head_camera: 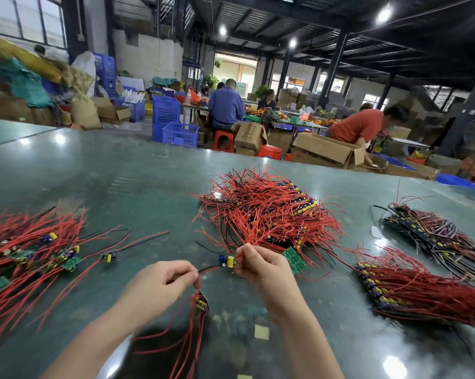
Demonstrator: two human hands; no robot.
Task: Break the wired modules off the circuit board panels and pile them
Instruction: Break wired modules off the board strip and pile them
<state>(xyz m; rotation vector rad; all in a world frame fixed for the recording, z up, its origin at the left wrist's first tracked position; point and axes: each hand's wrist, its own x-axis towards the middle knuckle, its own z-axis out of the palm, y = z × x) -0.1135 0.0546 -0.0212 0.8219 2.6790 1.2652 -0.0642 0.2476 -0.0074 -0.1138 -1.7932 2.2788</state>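
left hand (159, 283) pinches wires, module (201, 300) hanging below; right hand (258, 265) pinches module on panel (293, 259); bare table (138, 192) between piles.

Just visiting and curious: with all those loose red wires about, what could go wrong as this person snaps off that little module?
The right hand pinches a module beside the tangled pile; its leads could snag there. The left hand holds modules by thin wires, which might pull loose.
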